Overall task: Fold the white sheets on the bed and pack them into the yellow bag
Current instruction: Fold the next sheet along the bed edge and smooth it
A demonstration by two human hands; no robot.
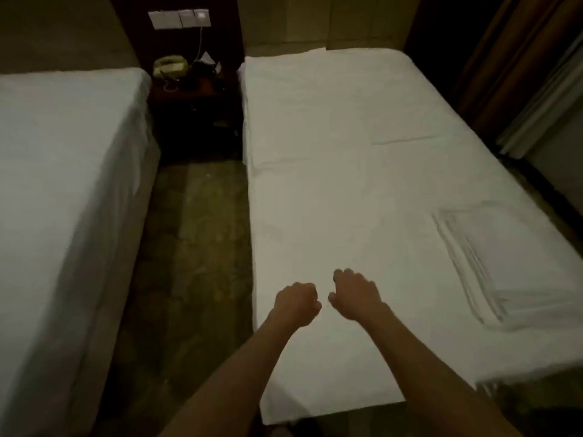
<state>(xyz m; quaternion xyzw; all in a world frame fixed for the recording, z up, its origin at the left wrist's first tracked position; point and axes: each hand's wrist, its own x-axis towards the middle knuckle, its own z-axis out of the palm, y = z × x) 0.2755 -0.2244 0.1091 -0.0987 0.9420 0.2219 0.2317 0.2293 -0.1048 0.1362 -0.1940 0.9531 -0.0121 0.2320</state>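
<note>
While reaching over near end of bed [331, 184]: left hand [296, 305] curled into fist, right hand [356, 294] loosely curled, neither clearly gripping white sheet [315, 234]. Folded sheets [511, 263] stacked at bed's right edge.

Both hands hover over the near end of the right bed [331, 184]: left hand [296, 305] fisted, right hand [355, 294] loosely curled. Folded sheets [517, 266] lie at right.

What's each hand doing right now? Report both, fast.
Left hand: fingers curled into a fist over the white sheet; whether it pinches fabric cannot be told.
Right hand: fingers loosely bent, over the sheet, holding nothing visible.
</note>
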